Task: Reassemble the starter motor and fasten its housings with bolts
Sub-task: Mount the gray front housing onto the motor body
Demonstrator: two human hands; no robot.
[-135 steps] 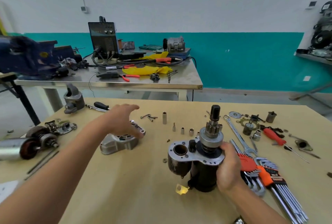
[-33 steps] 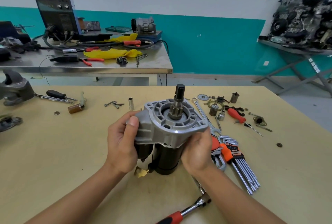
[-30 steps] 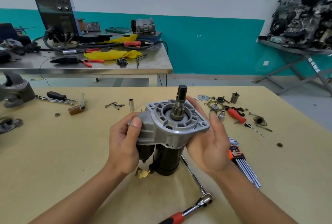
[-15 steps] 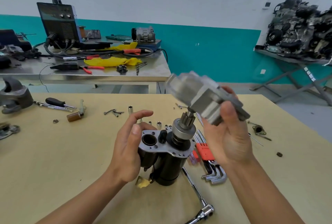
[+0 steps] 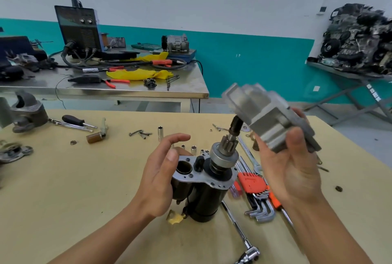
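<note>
housing (image 5: pixel 265 119): matt grey metal, blurred | motor body (image 5: pixel 206 198): glossy black | table (image 5: pixel 63 189): perhaps wood

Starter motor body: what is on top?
A plate with a hole, and the gear on its shaft. The housing, in the right hand, is off the plate. Its inside is hidden.

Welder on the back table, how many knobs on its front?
2, side by side near the top of the welder: left knob, right knob. Cables below could hide more.
</note>
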